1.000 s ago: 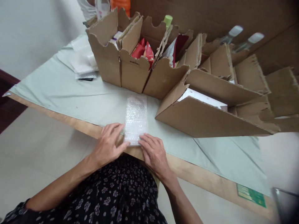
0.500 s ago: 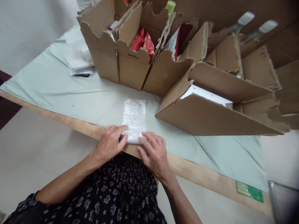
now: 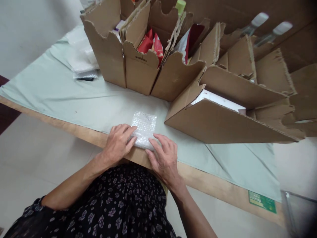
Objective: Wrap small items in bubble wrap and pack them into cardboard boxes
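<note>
A small, clear piece of bubble wrap (image 3: 143, 127) lies at the front edge of the cloth-covered table, its near part in a thicker fold. My left hand (image 3: 120, 138) grips the left side of this fold, thumb near the front edge and fingers on top. On the other side my right hand (image 3: 163, 153) has its thumb and fingers bent around the right near corner. Whether anything lies inside the fold, I cannot tell.
Cardboard bins (image 3: 141, 67) stand behind, with red packets (image 3: 150, 43) and other goods inside. A wider bin (image 3: 223, 124) is close on the right. More clear plastic wrap (image 3: 83, 59) lies at the back left. A pale green cloth (image 3: 104, 104) covers the table.
The flat part of the bubble wrap is shorter now, as its near fold has moved away from me. Both hands have moved slightly forward with it.
</note>
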`<state>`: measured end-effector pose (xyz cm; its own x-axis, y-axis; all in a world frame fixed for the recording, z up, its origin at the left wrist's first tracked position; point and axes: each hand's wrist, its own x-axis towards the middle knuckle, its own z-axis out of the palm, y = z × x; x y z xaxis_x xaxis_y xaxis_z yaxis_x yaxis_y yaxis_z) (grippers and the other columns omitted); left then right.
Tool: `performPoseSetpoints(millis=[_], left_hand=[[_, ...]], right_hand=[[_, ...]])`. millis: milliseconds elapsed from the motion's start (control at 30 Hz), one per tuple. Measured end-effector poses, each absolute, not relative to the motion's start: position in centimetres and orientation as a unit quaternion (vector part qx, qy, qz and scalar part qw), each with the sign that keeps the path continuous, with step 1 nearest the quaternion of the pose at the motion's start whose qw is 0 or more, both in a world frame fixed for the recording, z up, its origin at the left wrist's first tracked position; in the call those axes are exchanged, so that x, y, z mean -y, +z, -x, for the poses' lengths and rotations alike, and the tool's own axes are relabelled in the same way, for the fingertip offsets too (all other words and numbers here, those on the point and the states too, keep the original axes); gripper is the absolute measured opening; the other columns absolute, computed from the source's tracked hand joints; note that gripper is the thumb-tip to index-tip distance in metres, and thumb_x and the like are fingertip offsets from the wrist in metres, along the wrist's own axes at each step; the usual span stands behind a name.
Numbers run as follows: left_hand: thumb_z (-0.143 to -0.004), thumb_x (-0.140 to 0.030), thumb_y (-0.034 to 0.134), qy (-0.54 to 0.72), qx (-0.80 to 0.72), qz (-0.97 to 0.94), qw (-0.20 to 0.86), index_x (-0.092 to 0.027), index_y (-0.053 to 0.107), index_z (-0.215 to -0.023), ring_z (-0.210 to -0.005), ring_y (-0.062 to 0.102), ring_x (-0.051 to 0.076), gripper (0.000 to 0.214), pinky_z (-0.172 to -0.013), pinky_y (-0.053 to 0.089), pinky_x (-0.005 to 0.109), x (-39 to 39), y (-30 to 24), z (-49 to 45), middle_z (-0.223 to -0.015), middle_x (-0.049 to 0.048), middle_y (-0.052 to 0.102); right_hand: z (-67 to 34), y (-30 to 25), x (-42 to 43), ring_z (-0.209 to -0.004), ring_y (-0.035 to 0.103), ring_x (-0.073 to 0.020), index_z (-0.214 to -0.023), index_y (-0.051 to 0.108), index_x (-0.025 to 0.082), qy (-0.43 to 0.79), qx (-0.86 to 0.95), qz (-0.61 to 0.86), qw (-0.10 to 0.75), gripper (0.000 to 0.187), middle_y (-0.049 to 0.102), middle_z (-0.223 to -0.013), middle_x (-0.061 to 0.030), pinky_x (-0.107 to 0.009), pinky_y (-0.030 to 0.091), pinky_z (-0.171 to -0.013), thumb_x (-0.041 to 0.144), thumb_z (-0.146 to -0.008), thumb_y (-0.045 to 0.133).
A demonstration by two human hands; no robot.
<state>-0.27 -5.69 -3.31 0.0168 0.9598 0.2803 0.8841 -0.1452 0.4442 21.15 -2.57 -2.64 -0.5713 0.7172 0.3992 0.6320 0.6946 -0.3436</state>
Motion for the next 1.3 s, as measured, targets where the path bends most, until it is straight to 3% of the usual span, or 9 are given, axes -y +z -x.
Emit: performPoseSetpoints(millis=[167,300,567,700,833,933,1067,1167,1300], left_hand=[[-0.102,-0.026,0.058,0.311,-0.598,-0.735,0.078,-0.014,0.066,-0.127,-0.117,0.062,0.030,0.028,-0.101,0.050,0.047,6.9,-3.0,0.6,-0.126,0.0157,0.069],[-0.103,-0.023,0.058,0.326,-0.566,-0.749,0.113,-0.015,0.063,-0.129,-0.104,0.064,0.025,0.028,-0.098,0.050,0.044,7.9,-2.7,0.8,-0.109,0.0095,0.073],[-0.098,-0.035,0.061,0.283,-0.664,-0.686,0.095,-0.013,0.069,-0.125,-0.106,0.064,0.032,0.036,-0.095,0.053,0.052,4.7,-3.6,0.7,-0.115,0.0156,0.072],[-0.095,-0.048,0.063,0.382,-0.693,-0.556,0.253,-0.016,0.064,-0.133,-0.102,0.068,0.028,0.050,-0.090,0.058,0.047,6.3,-2.7,0.7,-0.120,0.0146,0.072],[-0.090,-0.061,0.068,0.435,-0.644,-0.381,0.501,-0.018,0.040,-0.157,-0.098,0.073,0.025,0.084,-0.082,0.063,0.040,8.0,-1.3,0.3,-0.130,0.0166,0.069],[-0.087,-0.062,0.074,0.430,-0.593,-0.323,0.599,-0.017,0.033,-0.161,-0.099,0.075,0.025,0.095,-0.087,0.063,0.037,8.1,-1.1,-0.7,-0.119,0.0136,0.073],[-0.084,-0.059,0.078,0.409,-0.587,-0.359,0.599,-0.018,0.055,-0.147,-0.095,0.075,0.023,0.078,-0.086,0.062,0.033,7.5,-1.2,-2.9,-0.112,0.0101,0.076],[-0.088,-0.056,0.073,0.386,-0.559,-0.450,0.579,-0.020,0.065,-0.137,-0.088,0.075,0.022,0.061,-0.082,0.063,0.032,7.2,-1.0,-4.7,-0.107,0.0085,0.076],[-0.098,-0.046,0.064,0.373,-0.508,-0.618,0.470,-0.029,0.064,-0.140,-0.091,0.076,0.020,0.045,-0.085,0.063,0.029,5.7,0.5,-6.5,-0.106,0.0045,0.078]], right_hand=[[-21.5,-2.8,1.8,-0.122,0.065,-0.0306,-0.125,0.069,0.018,0.102,0.906,0.347,0.221,0.024,0.077,-0.125,-0.0108,-0.050,0.049,-0.103,0.022,-0.103,0.058],[-22.0,-2.4,1.8,-0.109,0.070,-0.0261,-0.126,0.069,0.023,0.200,0.877,0.364,0.242,0.026,0.079,-0.111,-0.0069,-0.046,0.053,-0.097,0.030,-0.107,0.053],[-21.1,-2.6,1.8,-0.128,0.060,-0.0333,-0.132,0.065,0.020,0.093,0.909,0.359,0.188,0.033,0.069,-0.138,-0.0155,-0.053,0.046,-0.106,0.031,-0.101,0.062],[-21.1,-3.4,0.9,-0.120,0.066,-0.0286,-0.130,0.068,0.020,0.161,0.882,0.382,0.223,0.030,0.075,-0.128,-0.0115,-0.048,0.048,-0.103,0.020,-0.102,0.057],[-21.6,-3.2,1.9,-0.115,0.068,-0.0258,-0.128,0.069,0.024,0.267,0.832,0.391,0.290,0.028,0.078,-0.123,-0.0077,-0.048,0.050,-0.102,0.022,-0.102,0.057],[-22.5,-2.4,3.7,-0.120,0.066,-0.0255,-0.125,0.070,0.027,0.324,0.818,0.368,0.300,0.028,0.077,-0.122,-0.0055,-0.050,0.049,-0.107,0.021,-0.099,0.059],[-25.3,-1.6,5.2,-0.145,0.050,-0.0302,-0.136,0.063,0.027,0.390,0.767,0.413,0.298,0.046,0.056,-0.156,-0.0111,-0.054,0.042,-0.117,0.028,-0.090,0.070],[-28.1,-0.7,5.1,-0.134,0.060,-0.0285,-0.153,0.049,0.025,0.515,0.695,0.409,0.291,0.074,0.060,-0.151,-0.0138,-0.048,0.050,-0.111,0.039,-0.086,0.078],[-32.1,2.5,3.7,-0.089,0.073,-0.0199,-0.114,0.074,0.022,0.525,0.684,0.407,0.302,0.030,0.077,-0.101,-0.0049,-0.032,0.058,-0.082,0.040,-0.090,0.075]])
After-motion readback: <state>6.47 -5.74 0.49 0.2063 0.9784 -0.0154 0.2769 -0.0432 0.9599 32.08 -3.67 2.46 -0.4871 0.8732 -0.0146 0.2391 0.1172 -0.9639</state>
